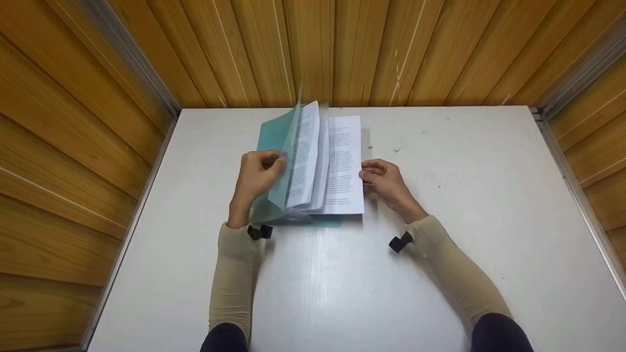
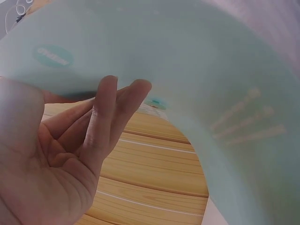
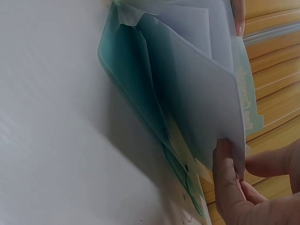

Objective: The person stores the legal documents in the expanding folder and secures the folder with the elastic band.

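Observation:
A green translucent plastic folder (image 1: 276, 132) lies part open near the table's back edge, with printed paper sheets (image 1: 345, 166) inside it. My left hand (image 1: 257, 176) pinches the raised translucent cover at its left side; the left wrist view has the green plastic (image 2: 154, 51) curving over the fingers (image 2: 101, 122). On the other side, my right hand (image 1: 389, 183) holds the right edge of the paper between thumb and fingers. In the right wrist view the white paper (image 3: 201, 89) stands tilted above the teal back cover (image 3: 129, 61), gripped near its corner by fingers (image 3: 227, 173).
The white table (image 1: 313, 283) carries the folder and has a few small dark marks. Wood-patterned walls (image 1: 362, 54) rise at the back and both sides. A small black device (image 1: 401, 242) sits at each wrist.

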The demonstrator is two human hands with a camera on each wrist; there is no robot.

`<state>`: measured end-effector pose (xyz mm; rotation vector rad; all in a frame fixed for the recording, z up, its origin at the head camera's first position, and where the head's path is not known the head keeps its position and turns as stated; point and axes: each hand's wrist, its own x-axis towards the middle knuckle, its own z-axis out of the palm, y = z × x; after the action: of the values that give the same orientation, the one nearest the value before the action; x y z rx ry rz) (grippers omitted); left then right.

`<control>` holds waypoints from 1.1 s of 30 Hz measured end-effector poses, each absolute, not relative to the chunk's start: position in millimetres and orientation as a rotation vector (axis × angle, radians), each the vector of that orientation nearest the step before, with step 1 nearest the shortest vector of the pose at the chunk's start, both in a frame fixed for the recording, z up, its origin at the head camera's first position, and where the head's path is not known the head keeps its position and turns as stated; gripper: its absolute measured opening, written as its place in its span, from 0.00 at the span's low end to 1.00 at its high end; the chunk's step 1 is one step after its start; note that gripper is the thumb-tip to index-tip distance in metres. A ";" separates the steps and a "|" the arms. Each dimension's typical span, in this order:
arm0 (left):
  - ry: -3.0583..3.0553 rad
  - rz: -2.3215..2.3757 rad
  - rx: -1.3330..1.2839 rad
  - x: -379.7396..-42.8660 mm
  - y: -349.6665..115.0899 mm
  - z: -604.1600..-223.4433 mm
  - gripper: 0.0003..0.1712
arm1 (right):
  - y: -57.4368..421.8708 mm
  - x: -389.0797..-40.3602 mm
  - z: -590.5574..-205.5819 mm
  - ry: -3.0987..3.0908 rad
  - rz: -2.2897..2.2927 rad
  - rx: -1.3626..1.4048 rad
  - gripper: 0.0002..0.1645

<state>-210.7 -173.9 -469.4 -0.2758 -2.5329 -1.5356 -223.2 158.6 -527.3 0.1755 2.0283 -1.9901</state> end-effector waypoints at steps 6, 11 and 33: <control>-2.526 -1.544 -0.276 -210.9 -174.0 -470.4 0.13 | 153.1 -225.9 -527.3 2.048 -1.968 0.172 0.20; -2.513 -1.530 -0.294 -210.5 -173.8 -470.4 0.13 | 147.8 -226.6 -525.2 2.068 -1.948 0.146 0.21; -2.502 -1.513 -0.318 -211.0 -173.9 -470.7 0.13 | 126.0 -232.4 -527.0 2.040 -1.969 0.109 0.20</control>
<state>-211.0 -173.9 -470.7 -0.3178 -2.5018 -1.5131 -232.4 126.0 -527.0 0.1087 2.0404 -1.9686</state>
